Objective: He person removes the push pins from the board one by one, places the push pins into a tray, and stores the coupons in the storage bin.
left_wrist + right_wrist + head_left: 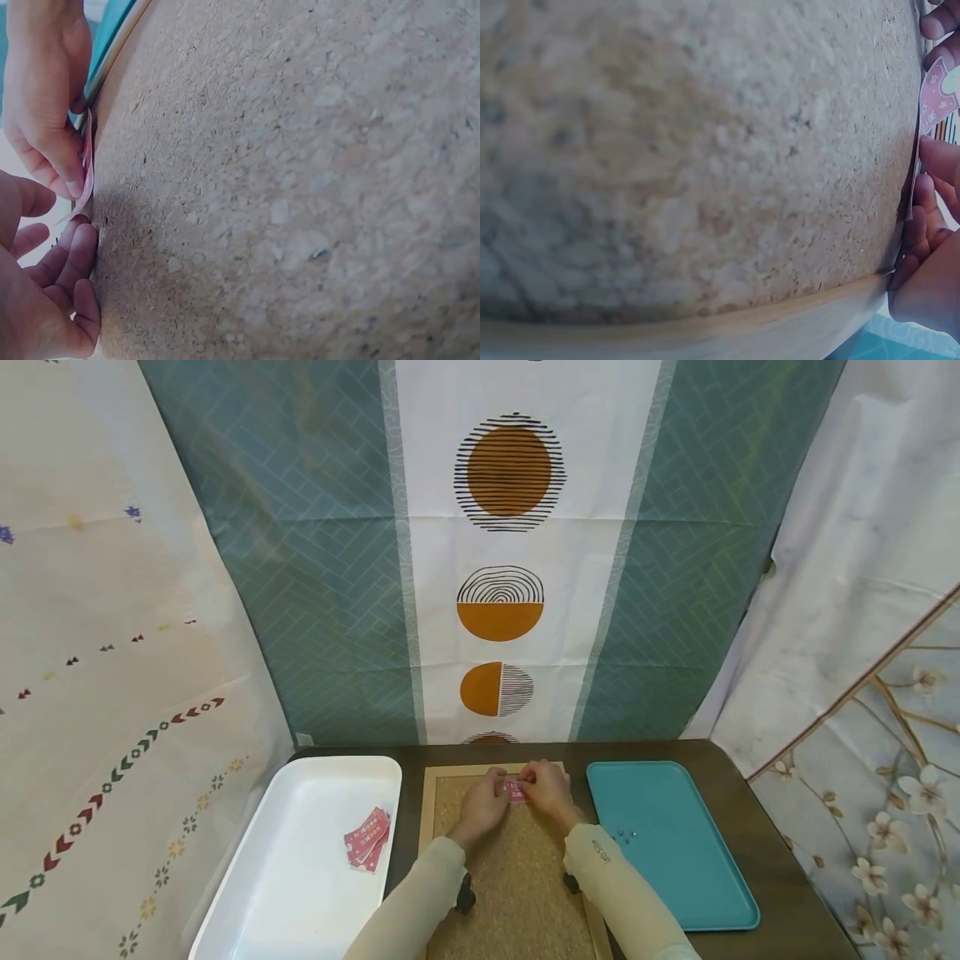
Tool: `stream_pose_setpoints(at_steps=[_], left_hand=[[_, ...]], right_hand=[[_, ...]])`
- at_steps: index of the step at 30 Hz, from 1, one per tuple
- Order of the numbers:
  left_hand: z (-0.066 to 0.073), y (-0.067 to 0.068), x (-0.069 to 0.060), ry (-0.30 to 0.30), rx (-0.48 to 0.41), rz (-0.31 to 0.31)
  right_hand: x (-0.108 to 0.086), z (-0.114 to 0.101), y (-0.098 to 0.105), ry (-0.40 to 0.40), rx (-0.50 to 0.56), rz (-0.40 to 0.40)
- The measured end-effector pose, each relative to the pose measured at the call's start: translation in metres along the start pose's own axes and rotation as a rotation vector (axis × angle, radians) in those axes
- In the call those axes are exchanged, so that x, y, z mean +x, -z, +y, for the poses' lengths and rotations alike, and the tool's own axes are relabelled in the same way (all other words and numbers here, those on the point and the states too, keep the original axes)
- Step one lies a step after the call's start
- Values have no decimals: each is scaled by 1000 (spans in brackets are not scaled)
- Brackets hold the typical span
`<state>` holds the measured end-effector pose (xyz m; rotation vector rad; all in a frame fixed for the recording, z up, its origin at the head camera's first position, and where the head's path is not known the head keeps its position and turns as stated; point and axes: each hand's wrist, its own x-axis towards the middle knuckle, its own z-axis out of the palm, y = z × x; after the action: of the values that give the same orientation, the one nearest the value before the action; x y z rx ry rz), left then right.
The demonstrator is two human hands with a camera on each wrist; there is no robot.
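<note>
A small pink printed card (515, 791) is at the upper part of a wood-framed corkboard (517, 893). My left hand (483, 803) is at the card's left end with fingers bent, fingertips at its edge. From the other side, my right hand (549, 789) pinches the card near its upper right. In the right wrist view the pink card (936, 97) bends slightly off the cork, with the right thumb (939, 159) against it. The left wrist view shows the card edge-on between both hands. Whether anything small is under the right fingertips is hidden.
Left of the board stands a white tray (300, 860) holding several similar pink cards (367, 841). To the right lies a teal tray (682, 860) with a few tiny shiny pieces (626, 836). Both rest on a dark table (780, 877), with a patterned curtain (322, 568) behind.
</note>
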<state>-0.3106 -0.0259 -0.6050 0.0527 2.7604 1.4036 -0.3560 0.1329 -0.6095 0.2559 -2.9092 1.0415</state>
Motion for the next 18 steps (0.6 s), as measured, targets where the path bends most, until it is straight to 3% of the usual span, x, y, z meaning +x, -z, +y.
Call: stream_pose_setpoints(at_steps=[18], left_hand=[[2,3,-1,-51,5,11]], right_hand=[[1,6,-3,17,3,11]])
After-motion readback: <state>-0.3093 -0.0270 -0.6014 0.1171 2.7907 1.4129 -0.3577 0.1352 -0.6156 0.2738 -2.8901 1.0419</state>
